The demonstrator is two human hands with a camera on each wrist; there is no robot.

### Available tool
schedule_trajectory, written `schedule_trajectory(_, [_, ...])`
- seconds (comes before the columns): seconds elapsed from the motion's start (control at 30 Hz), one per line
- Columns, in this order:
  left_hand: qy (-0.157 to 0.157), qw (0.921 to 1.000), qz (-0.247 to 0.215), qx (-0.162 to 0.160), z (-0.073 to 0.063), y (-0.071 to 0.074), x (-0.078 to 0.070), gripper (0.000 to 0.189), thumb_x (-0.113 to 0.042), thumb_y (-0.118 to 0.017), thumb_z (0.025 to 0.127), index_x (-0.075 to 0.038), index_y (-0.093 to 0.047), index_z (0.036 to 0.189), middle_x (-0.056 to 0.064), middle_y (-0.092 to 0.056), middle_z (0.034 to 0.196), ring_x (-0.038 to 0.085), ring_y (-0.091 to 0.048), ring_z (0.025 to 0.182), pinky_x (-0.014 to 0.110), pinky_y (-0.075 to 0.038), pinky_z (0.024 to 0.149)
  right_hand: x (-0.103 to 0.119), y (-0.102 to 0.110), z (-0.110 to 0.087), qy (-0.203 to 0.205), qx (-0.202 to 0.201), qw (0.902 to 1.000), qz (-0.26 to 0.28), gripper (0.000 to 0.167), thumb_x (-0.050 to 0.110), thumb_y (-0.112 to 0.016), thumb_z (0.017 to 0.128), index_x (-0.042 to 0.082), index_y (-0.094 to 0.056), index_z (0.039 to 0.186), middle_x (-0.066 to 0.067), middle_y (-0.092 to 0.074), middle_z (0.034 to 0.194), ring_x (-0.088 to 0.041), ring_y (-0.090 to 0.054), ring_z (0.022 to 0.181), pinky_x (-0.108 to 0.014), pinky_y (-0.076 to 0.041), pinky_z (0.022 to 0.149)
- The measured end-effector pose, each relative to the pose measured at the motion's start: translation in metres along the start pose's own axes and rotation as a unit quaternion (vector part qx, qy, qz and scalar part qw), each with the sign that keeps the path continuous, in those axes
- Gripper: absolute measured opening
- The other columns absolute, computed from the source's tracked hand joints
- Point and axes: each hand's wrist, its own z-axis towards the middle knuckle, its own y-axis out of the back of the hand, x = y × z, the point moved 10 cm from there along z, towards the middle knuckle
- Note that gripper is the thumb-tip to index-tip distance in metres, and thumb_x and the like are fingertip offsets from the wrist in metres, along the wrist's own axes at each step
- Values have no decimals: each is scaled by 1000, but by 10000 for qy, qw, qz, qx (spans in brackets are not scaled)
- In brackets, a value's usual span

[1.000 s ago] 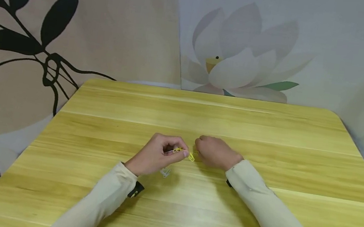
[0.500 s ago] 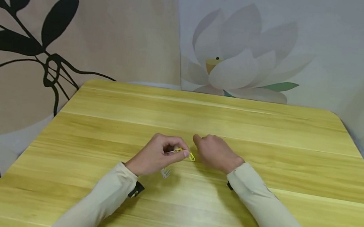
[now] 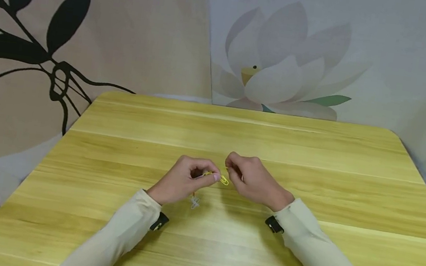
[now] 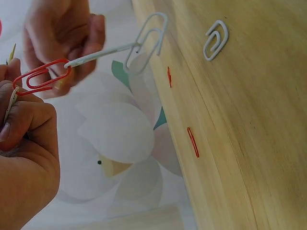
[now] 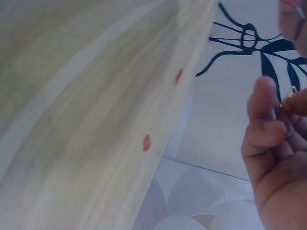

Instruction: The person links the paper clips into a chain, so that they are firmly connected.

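Note:
My left hand (image 3: 185, 181) pinches a yellow paper clip (image 3: 224, 180), whose looped end sticks out past the fingertips. From this hand hangs a chain of linked clips: in the left wrist view a red paper clip (image 4: 41, 76) joins a white paper clip (image 4: 100, 55), with another white paper clip (image 4: 146, 43) at the end. My right hand (image 3: 257, 182) is raised just to the right, thumb and forefinger together on a small yellowish clip, mostly covered by the fingers. The two hands are close but apart.
Two red paper clips (image 4: 193, 142) lie on the wooden table (image 3: 245, 255), and a loose-looking white paper clip (image 4: 216, 40) shows there too. Behind the table's far edge hangs a printed cloth (image 3: 288, 62) with a flower.
My right hand has lifted off the table and turned, its fingertips now holding something small. My left hand stays almost in place, while the chain below it has swung slightly.

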Motion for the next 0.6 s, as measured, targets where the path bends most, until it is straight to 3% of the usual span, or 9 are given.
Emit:
schedule_trajectory(0.1, [17, 10000, 22, -30, 1, 1, 1, 12, -14, -64, 98, -8, -75, 97, 2, -60, 74, 5, -33, 53, 19, -31, 53, 6, 6, -3, 87, -89, 9989, 451, 17, 0, -45, 99, 8, -58, 92, 4, -53, 62, 3, -38, 49, -18, -37, 48])
schedule_trajectory(0.27, [66, 10000, 7, -47, -1, 1, 3, 12, -15, -64, 98, -10, -75, 97, 8, -58, 71, 5, -37, 50, 20, -34, 50, 21, 13, -9, 454, -194, 9933, 1046, 17, -1, -46, 100, 9, -58, 93, 1, -59, 63, 5, -44, 46, -18, -40, 44])
schedule_trajectory(0.6, [23, 10000, 14, -49, 0, 3, 2, 13, -14, -64, 98, -8, -75, 96, 2, -58, 71, 5, -34, 52, 19, -32, 51, 29, 22, -16, 684, -471, 9927, 880, 15, -2, -55, 98, 9, -63, 91, 2, -57, 66, 5, -40, 51, -18, -38, 46])
